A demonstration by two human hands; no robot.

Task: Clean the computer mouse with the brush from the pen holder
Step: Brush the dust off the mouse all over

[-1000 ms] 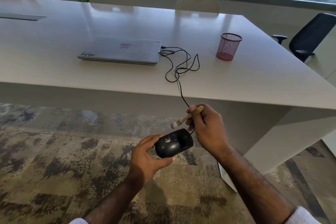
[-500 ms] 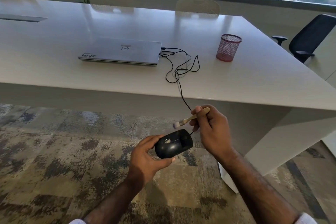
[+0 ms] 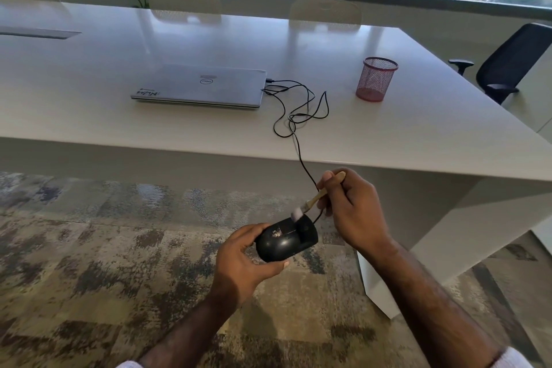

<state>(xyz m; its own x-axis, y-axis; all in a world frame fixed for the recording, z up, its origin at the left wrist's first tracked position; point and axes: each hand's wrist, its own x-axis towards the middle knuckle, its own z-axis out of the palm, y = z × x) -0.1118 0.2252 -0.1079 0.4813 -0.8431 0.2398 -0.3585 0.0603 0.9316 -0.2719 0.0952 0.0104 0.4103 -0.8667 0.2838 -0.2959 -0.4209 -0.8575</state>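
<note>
A black wired computer mouse (image 3: 283,240) with pale dust specks on its back is held in front of the table, above the carpet. My left hand (image 3: 245,260) grips it from below and the left. My right hand (image 3: 355,212) pinches a small wooden-handled brush (image 3: 316,197), its pale bristles touching the front top of the mouse. The mouse cable (image 3: 298,116) runs up over the table edge to a closed silver laptop (image 3: 200,85). A red mesh pen holder (image 3: 375,78) stands on the table to the right.
The large white table (image 3: 418,134) spans the view, its solid leg close behind my right hand. Patterned carpet (image 3: 89,263) lies below. A black office chair (image 3: 513,60) stands at the far right; beige chairs and a plant line the far side by the windows.
My right hand has lowered the brush from above the mouse until its bristles touch the mouse's front top. My left hand has kept the mouse nearly still.
</note>
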